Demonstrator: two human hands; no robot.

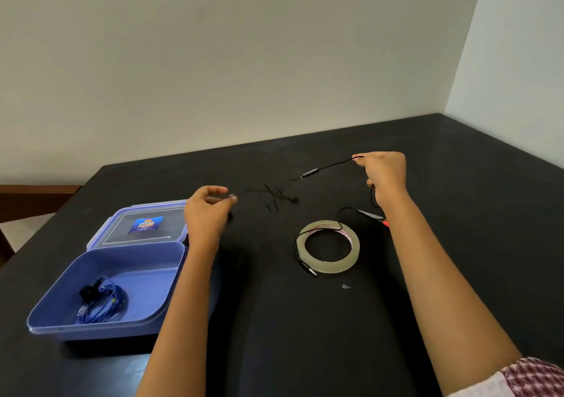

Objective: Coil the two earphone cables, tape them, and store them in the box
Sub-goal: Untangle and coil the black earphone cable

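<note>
A black earphone cable [328, 166] is stretched between both hands above the black table [274, 320]. My left hand [207, 210] pinches one end near the earbuds [293, 199]. My right hand [384, 176] grips the other part, and the cable hangs from it down to the plug [308, 268] beside the clear tape roll [328, 246]. A coiled blue earphone [102, 300] lies inside the open blue box [158, 293] at the left.
The box's clear lid [137, 227] lies flat behind the box. Scissors with a red handle [378, 217] peek out by my right forearm. A small scrap [346, 286] lies near the tape. Walls close the back and right.
</note>
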